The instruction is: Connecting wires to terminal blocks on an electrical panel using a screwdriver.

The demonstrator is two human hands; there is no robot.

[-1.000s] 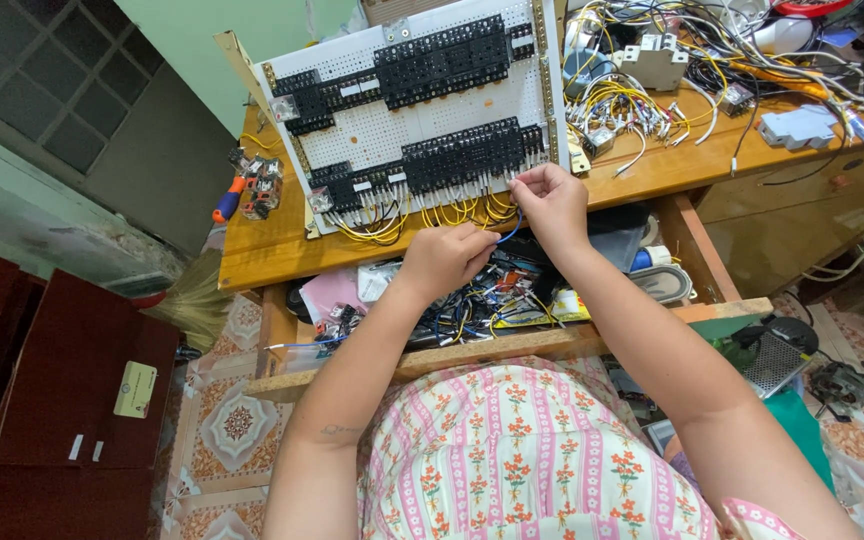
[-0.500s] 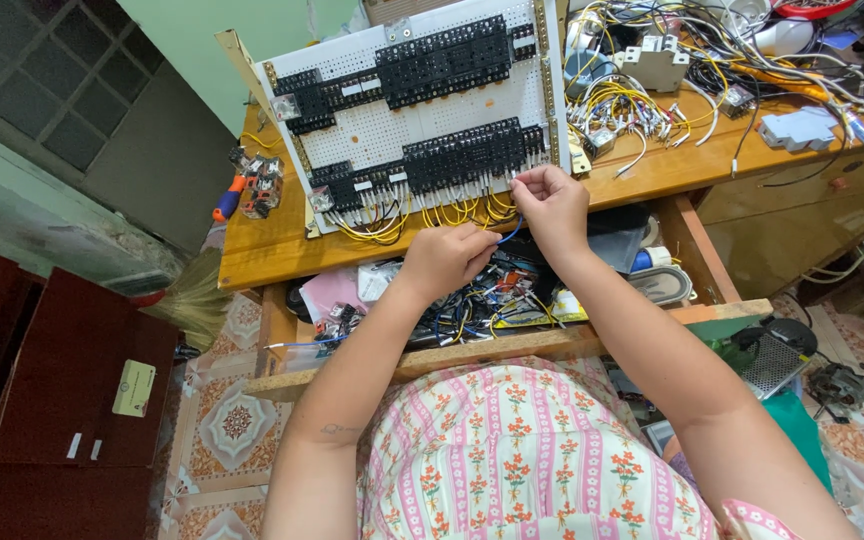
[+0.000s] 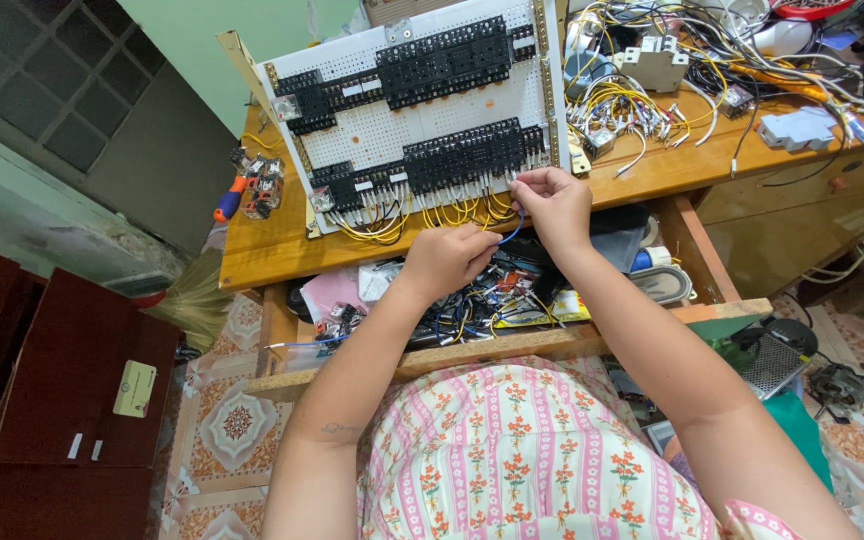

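- Panel (image 3: 422, 120): white perforated board with rows of black terminal blocks, propped tilted on the wooden desk (image 3: 252, 250). It serves as landmark for all entries below.
- Yellow wires (image 3: 392, 222): loops hanging from the panel's lower block row, along its bottom edge.
- Blue wire (image 3: 514, 226): short arc just below the panel's lower right corner, spanning between the two hands.
- Right hand (image 3: 552, 200): at the panel's lower right corner, fingertips pinched narrow at the lower block row, apparently on the blue wire's upper end. Half a second ago it sat a shade lower; it has risen to the terminals, which suggests the wire end is being seated.
- Left hand (image 3: 449, 258): just below the panel's bottom edge, fingers curled closed on the blue wire's lower end; place matches the earlier frames.
- Drawer (image 3: 512, 345): open, below the panel, packed with small parts and wire scraps.
- Wire tangle (image 3: 692, 60): right of the panel, on the desk, with grey components among it.
- Orange-handled tool (image 3: 230, 200): left of the panel, beside small clear parts.
- Broom (image 3: 187, 300): lower left of the panel, on the floor.
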